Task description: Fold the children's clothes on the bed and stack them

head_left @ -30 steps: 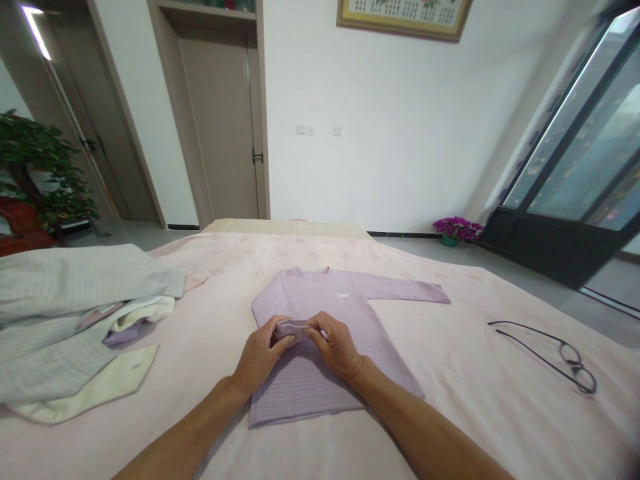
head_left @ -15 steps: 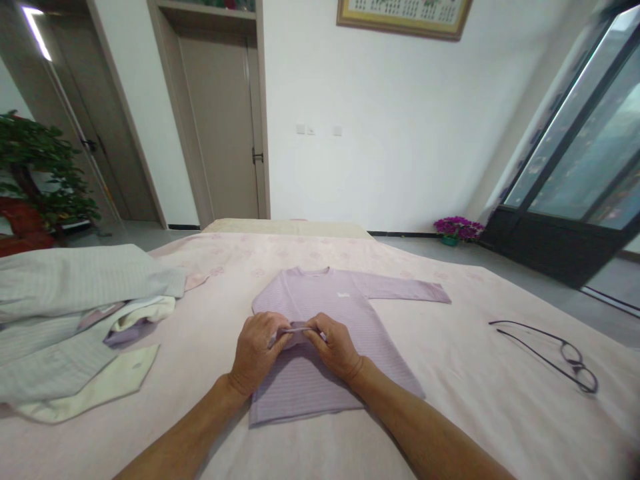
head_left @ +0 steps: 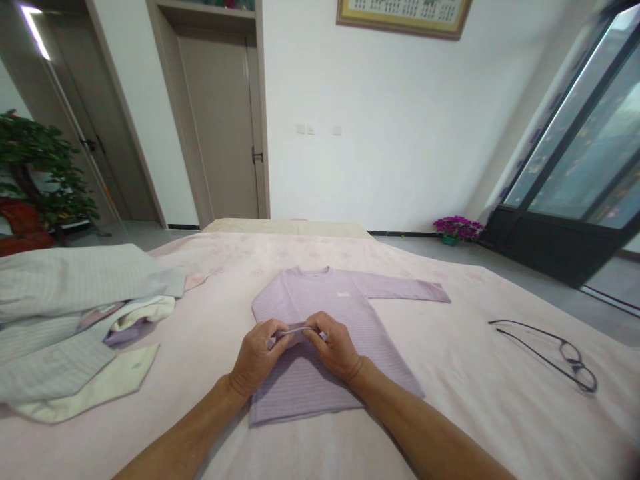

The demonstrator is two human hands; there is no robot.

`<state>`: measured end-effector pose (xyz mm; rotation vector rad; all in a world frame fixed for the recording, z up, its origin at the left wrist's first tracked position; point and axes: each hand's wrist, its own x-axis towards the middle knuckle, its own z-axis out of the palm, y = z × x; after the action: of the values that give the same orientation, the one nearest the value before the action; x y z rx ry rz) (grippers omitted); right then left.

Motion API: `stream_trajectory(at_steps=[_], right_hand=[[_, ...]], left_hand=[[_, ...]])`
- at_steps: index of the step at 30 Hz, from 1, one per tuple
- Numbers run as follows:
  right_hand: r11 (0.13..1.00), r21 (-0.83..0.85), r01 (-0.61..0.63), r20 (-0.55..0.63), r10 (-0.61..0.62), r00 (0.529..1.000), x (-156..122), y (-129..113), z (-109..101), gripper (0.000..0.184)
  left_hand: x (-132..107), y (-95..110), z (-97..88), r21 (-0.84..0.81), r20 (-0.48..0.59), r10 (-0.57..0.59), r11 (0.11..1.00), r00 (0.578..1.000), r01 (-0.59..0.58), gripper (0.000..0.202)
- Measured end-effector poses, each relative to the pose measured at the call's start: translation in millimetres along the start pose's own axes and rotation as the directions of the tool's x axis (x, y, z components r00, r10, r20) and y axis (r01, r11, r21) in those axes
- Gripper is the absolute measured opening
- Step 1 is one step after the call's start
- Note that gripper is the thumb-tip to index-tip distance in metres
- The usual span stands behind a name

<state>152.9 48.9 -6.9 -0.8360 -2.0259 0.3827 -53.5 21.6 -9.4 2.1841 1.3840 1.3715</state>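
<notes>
A small lilac long-sleeved top [head_left: 320, 300] lies flat on the pink bed cover [head_left: 450, 373], neck away from me. Its right sleeve stretches out to the right; the left sleeve is folded in over the body. My left hand [head_left: 257, 357] and my right hand [head_left: 335, 347] meet over the middle of the top. Both pinch the cuff end of the folded-in sleeve between thumb and fingers, holding it just above the body of the top.
A heap of grey and cream striped clothes [head_left: 70, 313] lies at the left of the bed. A pair of dark-framed glasses [head_left: 555, 353] rests on the cover at the right. Beyond the bed are a door [head_left: 220, 127], a potted flower [head_left: 457, 230] and a glass door [head_left: 575, 167].
The sleeve cuff between my fingers has been pulled flatter and thinner. My hands have stayed in nearly the same place over the top.
</notes>
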Motion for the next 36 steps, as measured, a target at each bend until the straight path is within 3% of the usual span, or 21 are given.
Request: stream_trajectory(at_steps=[9, 20, 28, 36], right_hand=[[0.998, 0.013, -0.058, -0.010, 0.058, 0.998, -1.2, 0.4, 2.1, 0.017], [0.994, 0.048, -0.102, -0.028, 0.104, 0.994, -3.1, 5.7, 6.4, 0.010], [0.988, 0.071, -0.139, -0.019, 0.140, 0.990, -3.8, 7.1, 7.3, 0.010], [0.981, 0.116, -0.155, -0.029, 0.159, 0.987, -2.8, 7.7, 8.0, 0.012]], left_hand=[[-1.8, 0.0, -0.2, 0.017, 0.013, -0.018, 1.000, 1.000, 0.018, 0.020], [-2.5, 1.4, 0.3, 0.051, -0.023, 0.050, 0.998, 0.998, -0.049, 0.015], [-1.9, -0.6, 2.9, 0.010, -0.109, 0.133, 0.991, 0.985, -0.133, 0.007], [-0.7, 1.2, 2.5, -0.001, -0.086, 0.094, 0.996, 0.992, -0.094, 0.013]])
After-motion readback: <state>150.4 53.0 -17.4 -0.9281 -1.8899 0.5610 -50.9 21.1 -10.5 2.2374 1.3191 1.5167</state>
